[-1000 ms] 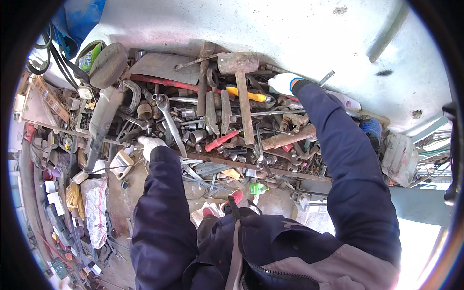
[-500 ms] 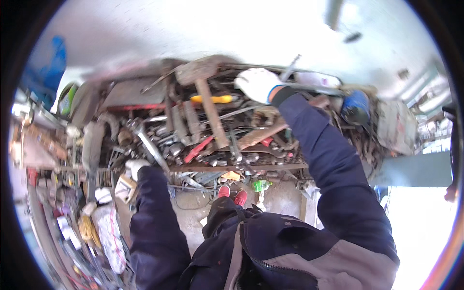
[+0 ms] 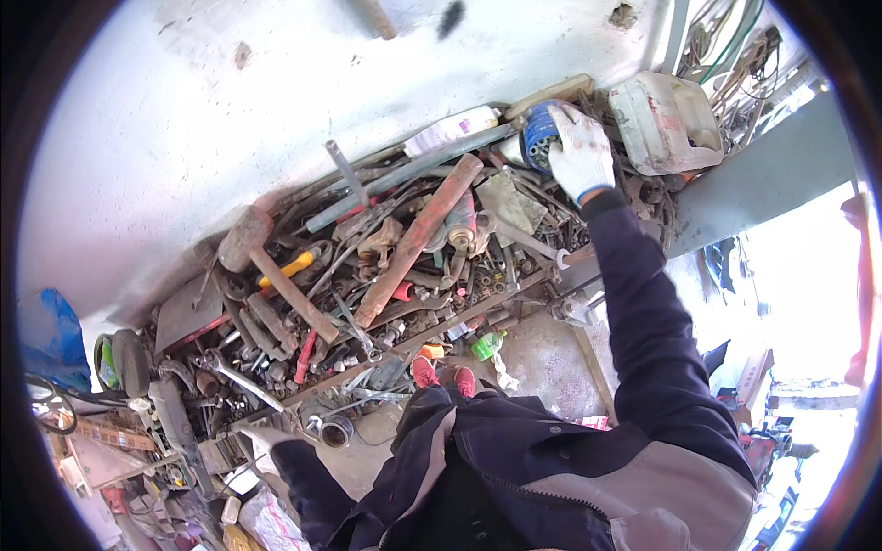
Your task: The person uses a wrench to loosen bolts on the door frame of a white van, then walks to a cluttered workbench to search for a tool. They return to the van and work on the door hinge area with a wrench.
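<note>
My right hand (image 3: pixel 584 151), in a white glove with a blue cuff, is at the back right of a tool-strewn bench. Its fingers curl over the right side of a blue round can (image 3: pixel 537 138), whose open end shows small round metal pieces inside. At the lower left, my left hand (image 3: pixel 261 441), also white-gloved, is low by the bench's front edge, near a long wrench (image 3: pixel 248 381). Its fingers cannot be made out. Between the hands lie a large mallet (image 3: pixel 246 241), a wooden handle (image 3: pixel 418 243) and a yellow-handled tool (image 3: pixel 287 269).
Sockets, spanners and rusty parts fill the bench (image 3: pixel 441 328). A dirty white jerrycan (image 3: pixel 663 124) stands right of the blue can. A white bottle (image 3: pixel 452 131) lies along the wall. Below are a green bottle (image 3: pixel 488 345) and my red shoes (image 3: pixel 424 371). Clutter covers the lower left.
My view has turned toward the right. My right hand has moved from behind the mallet to the blue can. My left hand stays low on the left side.
</note>
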{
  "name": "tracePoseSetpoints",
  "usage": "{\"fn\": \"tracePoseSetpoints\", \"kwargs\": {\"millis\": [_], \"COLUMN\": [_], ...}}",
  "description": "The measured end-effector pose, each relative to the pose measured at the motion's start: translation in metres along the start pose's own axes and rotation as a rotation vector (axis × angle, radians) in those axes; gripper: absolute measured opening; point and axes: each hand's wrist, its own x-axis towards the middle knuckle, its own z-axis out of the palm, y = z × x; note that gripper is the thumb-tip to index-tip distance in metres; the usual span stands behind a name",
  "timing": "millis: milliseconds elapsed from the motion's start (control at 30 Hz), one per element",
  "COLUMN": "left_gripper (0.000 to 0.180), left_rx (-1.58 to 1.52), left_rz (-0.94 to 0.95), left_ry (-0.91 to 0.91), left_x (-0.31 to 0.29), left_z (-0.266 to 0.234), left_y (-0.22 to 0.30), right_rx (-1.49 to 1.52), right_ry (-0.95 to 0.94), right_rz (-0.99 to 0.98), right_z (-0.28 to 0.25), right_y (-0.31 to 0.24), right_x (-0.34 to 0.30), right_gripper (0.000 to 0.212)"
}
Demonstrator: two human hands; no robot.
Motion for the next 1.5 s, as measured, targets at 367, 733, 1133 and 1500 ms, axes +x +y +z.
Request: {"fn": "tracePoseSetpoints", "kwargs": {"millis": [367,733,1133,1500], "left_gripper": [0.045,0.034,0.051,0.027], "left_rx": [0.472,0.963,1.559,1.600], "left_rz": [0.448,0.962,1.551,1.534], "left_ry": [-0.232,-0.763,-1.188,-0.968], "left_x": [-0.243,-0.310,-0.258,-0.293], "left_z": [0.091,0.289,0.435,0.440], "left_y": [0.050,0.116,0.039,0.051], "right_rx": [-0.230,0.698,0.020,0.852], "right_ry": [-0.773,-0.478,-0.415,-0.434], "right_rz": [0.194,1.027,0.578,1.178], "right_z": [0.054,0.030,0.036,0.022], "right_y": [0.137,0.140,0.114,0.119], "right_x": [0.100,0.042,0.025,0.008], "right_gripper": [0.035,0.086,0.065,0.037]}}
